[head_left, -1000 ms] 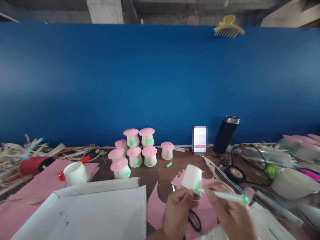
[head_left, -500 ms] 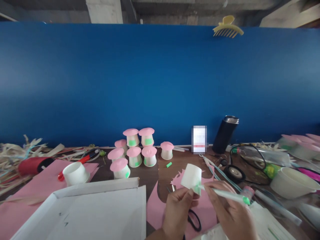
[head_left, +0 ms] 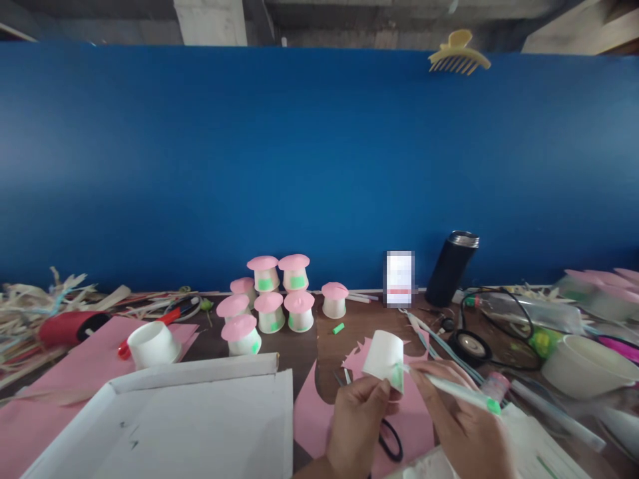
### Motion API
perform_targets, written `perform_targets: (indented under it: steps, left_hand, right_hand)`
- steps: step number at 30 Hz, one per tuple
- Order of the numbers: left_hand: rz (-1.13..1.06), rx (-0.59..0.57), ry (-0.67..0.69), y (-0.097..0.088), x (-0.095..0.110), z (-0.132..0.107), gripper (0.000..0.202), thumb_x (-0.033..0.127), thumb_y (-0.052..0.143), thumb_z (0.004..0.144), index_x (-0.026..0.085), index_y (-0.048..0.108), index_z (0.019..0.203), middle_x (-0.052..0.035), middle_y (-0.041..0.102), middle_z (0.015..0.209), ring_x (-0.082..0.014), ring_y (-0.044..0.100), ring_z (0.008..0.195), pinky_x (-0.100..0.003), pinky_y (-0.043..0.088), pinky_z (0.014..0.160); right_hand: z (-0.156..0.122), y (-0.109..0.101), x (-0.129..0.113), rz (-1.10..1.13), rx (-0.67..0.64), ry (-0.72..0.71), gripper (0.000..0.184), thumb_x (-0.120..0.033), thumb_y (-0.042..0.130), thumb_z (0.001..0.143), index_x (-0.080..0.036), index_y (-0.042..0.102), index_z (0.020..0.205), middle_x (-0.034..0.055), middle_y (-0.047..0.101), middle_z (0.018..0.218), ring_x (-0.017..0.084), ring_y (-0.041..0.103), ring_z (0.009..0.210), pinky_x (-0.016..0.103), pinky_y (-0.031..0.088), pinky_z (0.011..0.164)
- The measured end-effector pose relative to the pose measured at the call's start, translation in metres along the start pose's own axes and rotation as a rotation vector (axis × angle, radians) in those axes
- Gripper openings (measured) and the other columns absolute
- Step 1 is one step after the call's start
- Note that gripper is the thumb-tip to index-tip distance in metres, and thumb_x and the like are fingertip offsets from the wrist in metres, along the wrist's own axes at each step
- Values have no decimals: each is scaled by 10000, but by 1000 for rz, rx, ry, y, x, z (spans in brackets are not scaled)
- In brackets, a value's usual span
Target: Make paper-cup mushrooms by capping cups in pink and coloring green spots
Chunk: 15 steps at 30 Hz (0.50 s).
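My left hand (head_left: 357,419) pinches a small white paper cup (head_left: 382,354), held upside down above the table. A green patch shows on the cup's side. My right hand (head_left: 462,432) is closed round a pale marker with a green end (head_left: 456,391); its tip touches the green patch. Below my hands lie pink paper (head_left: 319,412) and black-handled scissors (head_left: 392,442).
Several pink-topped white cups (head_left: 269,299) stand stacked by the blue wall. A white cardboard tray (head_left: 164,419) lies at the front left, a white cup (head_left: 152,344) beyond it. A black flask (head_left: 450,268), cables, a white bowl (head_left: 584,366) and scraps crowd the right.
The marker tip has shifted slightly on the cup's green patch. Both hands stay in nearly the same place.
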State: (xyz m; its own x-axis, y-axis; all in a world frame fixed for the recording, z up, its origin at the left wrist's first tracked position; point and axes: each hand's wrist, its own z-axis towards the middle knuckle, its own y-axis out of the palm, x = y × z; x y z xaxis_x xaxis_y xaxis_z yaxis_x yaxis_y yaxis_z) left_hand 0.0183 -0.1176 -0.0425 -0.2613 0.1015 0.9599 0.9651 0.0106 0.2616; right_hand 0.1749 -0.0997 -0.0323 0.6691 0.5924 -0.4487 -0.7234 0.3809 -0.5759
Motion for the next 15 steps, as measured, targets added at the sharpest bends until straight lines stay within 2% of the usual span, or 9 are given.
perform_targets:
  steps: [7,12,15]
  left_hand:
    - [3,-6,8,-1,0,-2,383,491,607,771,136,746,741,-86,700,788,-213,635,755,-321,499,741]
    - [-13,-22,30,-1,-2,-1,383,488,605,775,134,752,759,-85,694,781,-209,628,759,-318,499,743]
    - [-22,-17,31,0,-2,-1,394,494,605,774,128,750,759,-89,694,786,-209,628,758,-317,503,739]
  right_hand:
    - [2,0,2,-5,45,-15,190,-265,536,882,-233,615,1051,48,656,1023,211,592,1010,386,456,901]
    - [3,-3,-2,-24,-32,25,166,-299,518,888,-221,642,966,52,675,964,211,619,949,358,469,845]
    - [3,-3,-2,-17,18,17,176,-298,527,883,-214,636,993,53,671,984,210,610,978,354,459,871]
